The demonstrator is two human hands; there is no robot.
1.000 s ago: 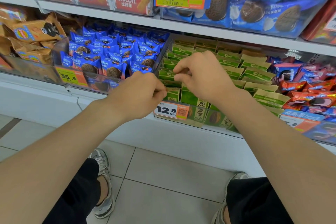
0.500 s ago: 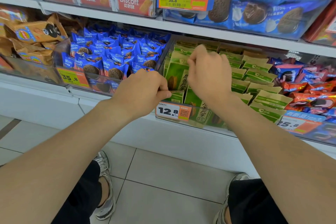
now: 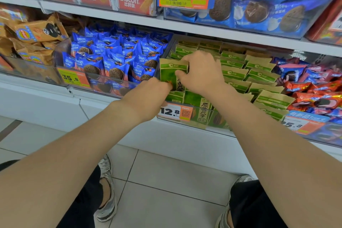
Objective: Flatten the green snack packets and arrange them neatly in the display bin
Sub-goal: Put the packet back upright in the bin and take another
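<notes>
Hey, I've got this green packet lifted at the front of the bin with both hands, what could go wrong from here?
One: the raised green packet is held only at its top edge by the right hand and a lower corner by the left hand; a loose grip could drop it over the bin's low front wall. Two: pushing it down in may knock the rows of green packets behind it askew.
</notes>
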